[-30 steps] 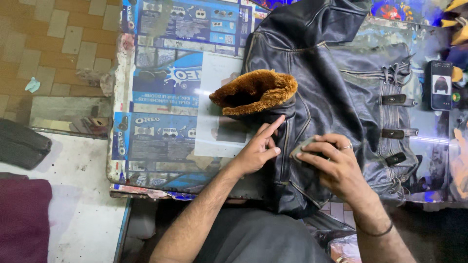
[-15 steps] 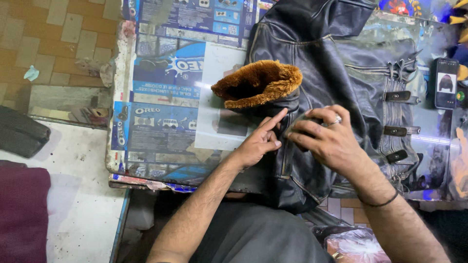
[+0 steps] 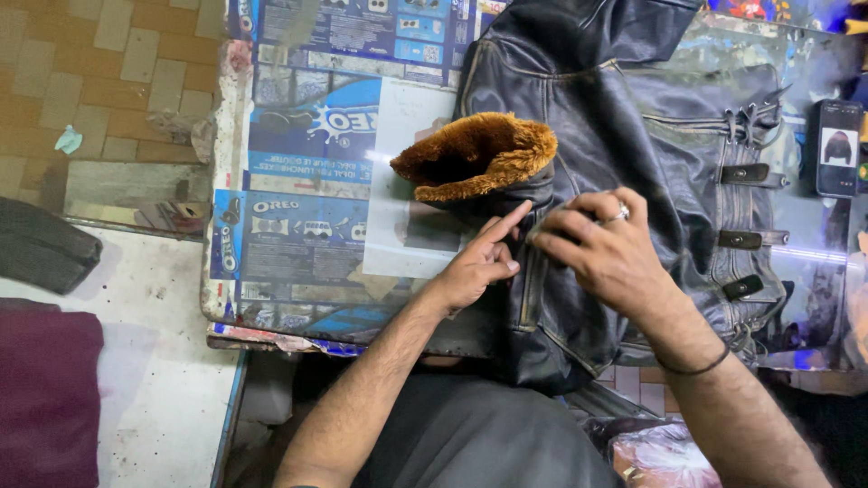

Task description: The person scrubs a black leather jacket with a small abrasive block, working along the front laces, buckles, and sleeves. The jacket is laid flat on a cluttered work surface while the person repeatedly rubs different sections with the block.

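Leather jacket (image 3: 633, 136) on table; right hand (image 3: 606, 248) has shifted up its front seam, fingers pinching it, left hand (image 3: 479, 262) forefinger pressing alongside

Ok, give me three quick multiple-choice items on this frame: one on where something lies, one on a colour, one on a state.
1. Where is the black phone lying?
A. beside the jacket's strap side
B. on the tiled floor
C. in the left hand

2. What colour is the fur collar of the dark leather jacket?
A. white
B. golden brown
C. grey

3. What is the left hand doing?
A. clenched in a fist
B. index finger stretched onto the jacket
C. holding scissors

Answers: 1 A, the phone lies next to the buckled straps; 2 B, the fur is golden brown; 3 B, its index finger points at the seam beside the right hand.
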